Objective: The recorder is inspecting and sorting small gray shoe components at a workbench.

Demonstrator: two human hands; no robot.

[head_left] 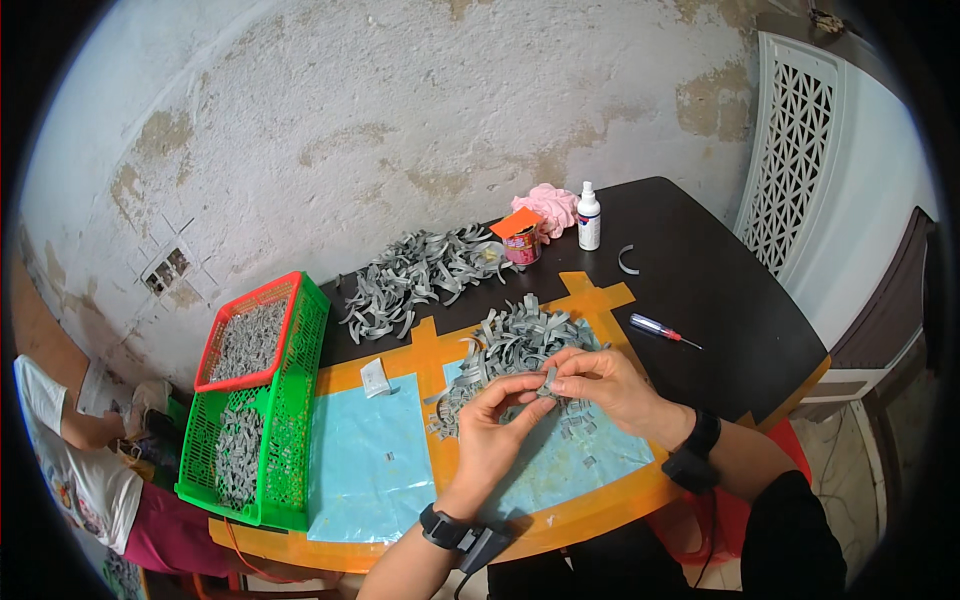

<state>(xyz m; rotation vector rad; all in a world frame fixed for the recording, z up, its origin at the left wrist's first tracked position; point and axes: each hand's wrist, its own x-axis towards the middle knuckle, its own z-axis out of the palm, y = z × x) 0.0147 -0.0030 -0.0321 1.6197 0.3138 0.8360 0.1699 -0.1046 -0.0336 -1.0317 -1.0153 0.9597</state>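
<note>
My left hand (495,425) and my right hand (608,388) meet over the near side of the table, both closed in a pinch. Between their fingertips is a small grey strip (550,380), partly hidden by the fingers. Right behind the hands rises a heap of curved grey strips (515,335), spread over blue plastic sheeting (530,495). Small grey pieces (580,420) lie scattered under and beside my right hand. One loose small piece (389,457) sits on the left blue sheet (350,500).
A larger pile of grey strips (420,270) lies farther back, beside a tin (521,246), pink cloth (553,205) and white spray bottle (589,220). A screwdriver (660,328) rests at right. Green basket (290,450) and red basket (290,290) stand left, near another person (90,450).
</note>
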